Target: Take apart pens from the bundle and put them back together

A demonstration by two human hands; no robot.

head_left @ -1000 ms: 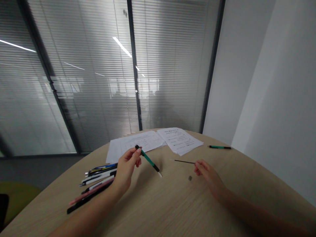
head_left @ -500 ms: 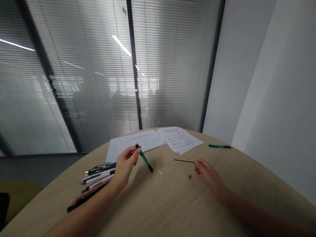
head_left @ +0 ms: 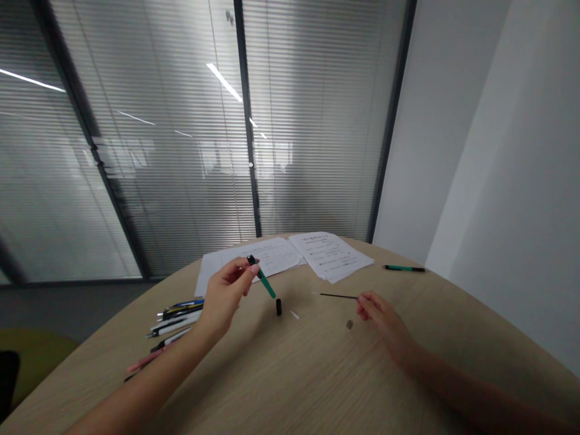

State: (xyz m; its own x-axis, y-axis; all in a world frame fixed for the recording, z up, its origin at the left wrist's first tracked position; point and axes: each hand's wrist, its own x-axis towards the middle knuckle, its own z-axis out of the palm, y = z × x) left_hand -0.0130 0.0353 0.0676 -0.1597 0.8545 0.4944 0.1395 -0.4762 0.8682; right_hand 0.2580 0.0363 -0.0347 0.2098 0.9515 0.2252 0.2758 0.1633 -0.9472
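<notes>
Between the thumb and fingers of my left hand (head_left: 230, 295) is a green pen barrel (head_left: 266, 284) with a black top, slanting down to the right above the table. Just below its lower end stands a small black pen cap or grip piece (head_left: 278, 307). My right hand (head_left: 374, 309) is closed on one end of a thin dark pen refill (head_left: 338, 295), whose pale tip points left. Near the black piece lies a small white sliver (head_left: 295, 315). A small dark grey bit (head_left: 348, 324) rests left of my right hand.
Several pens (head_left: 174, 320) lie in a row at the left, partly hidden by my left arm. Printed sheets (head_left: 333, 257) are spread at the table's far edge. Another green and black pen (head_left: 404, 268) lies at the far right of the wooden table (head_left: 290, 380).
The black lower piece has come apart from the green barrel and now stands separately below it. My left hand has moved slightly up and left. My right hand stays nearly still.
</notes>
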